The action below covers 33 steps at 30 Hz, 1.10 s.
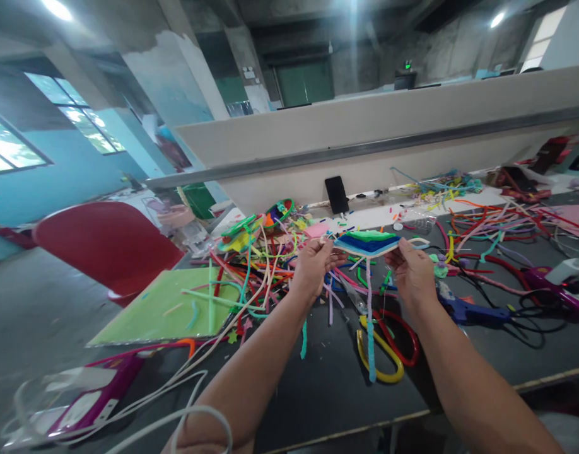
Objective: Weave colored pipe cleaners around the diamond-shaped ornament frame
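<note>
Between my two hands hangs a pipe-cleaner craft piece [368, 244], banded green, dark blue and white, with a pale twisted pipe-cleaner tail [369, 315] dropping from its middle. My left hand [313, 268] pinches its left corner, and my right hand [412, 271] pinches the right one. Below it on the dark table lie scissors [380, 375] with one yellow and one red handle loop, partly behind the tail. A blue glue gun [476, 312] rests to the right of my right hand. Loose pipe cleaners [270, 271] are heaped beyond my left hand.
A green sheet [152, 309] lies at the left beside a red chair [105, 243]. Purple power strips [100, 394] with white cables sit front left and far right. A phone [337, 194] leans against the white partition [289, 183]. More pipe cleaners [497, 224] cover the right side.
</note>
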### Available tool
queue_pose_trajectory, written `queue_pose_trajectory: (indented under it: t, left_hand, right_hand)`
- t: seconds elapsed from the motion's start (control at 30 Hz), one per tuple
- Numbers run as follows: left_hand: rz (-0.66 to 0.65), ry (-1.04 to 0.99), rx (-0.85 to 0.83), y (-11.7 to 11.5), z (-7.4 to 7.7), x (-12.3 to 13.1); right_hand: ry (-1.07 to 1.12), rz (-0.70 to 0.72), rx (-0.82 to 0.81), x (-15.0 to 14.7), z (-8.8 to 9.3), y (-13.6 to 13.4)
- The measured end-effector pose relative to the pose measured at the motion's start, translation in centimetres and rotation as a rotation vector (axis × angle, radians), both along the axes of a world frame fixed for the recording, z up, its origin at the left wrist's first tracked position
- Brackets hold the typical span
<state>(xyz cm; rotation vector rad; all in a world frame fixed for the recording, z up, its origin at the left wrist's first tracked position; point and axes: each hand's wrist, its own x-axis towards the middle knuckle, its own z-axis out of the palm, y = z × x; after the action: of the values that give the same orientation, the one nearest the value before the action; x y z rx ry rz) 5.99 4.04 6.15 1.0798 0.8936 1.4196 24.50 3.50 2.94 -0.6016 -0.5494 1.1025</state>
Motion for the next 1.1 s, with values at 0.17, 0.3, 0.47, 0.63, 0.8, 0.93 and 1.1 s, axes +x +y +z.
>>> queue_pose_trajectory:
  t: [0.17,0.3,0.47,0.63,0.8,0.93,1.1]
  left_hand:
    - [0.053,0.085,-0.060,0.5,-0.9,0.0]
    - [0.068,0.084,-0.069,0.7,-1.3,-0.1]
    - [0.052,0.065,-0.075,0.4,-1.1,0.1]
    - [0.039,-0.053,-0.018,0.1,-0.8,0.2]
    - [-0.080,-0.095,0.019,0.1,-0.6,-0.1]
    - [-0.122,-0.116,0.013,0.2,-1.0,0.4]
    - [-0.096,-0.135,-0.008,0.1,-1.5,0.9]
  right_hand:
    - [-0.032,-0.016,0.006,-0.2,-0.3,0.1]
    - [-0.032,-0.048,-0.004,-0.3,-0.6,0.3]
    - [-0.027,0.035,0.015,-0.2,-0.6,0.4]
    - [-0.070,0.193,0.027,-0.3,-0.7,0.2]
    - [-0.111,0.177,0.025,-0.4,-0.7,0.0]
    - [-0.117,0.164,0.015,-0.5,-0.7,0.0]
    - [-0.092,0.145,-0.004,-0.6,-0.7,0.0]
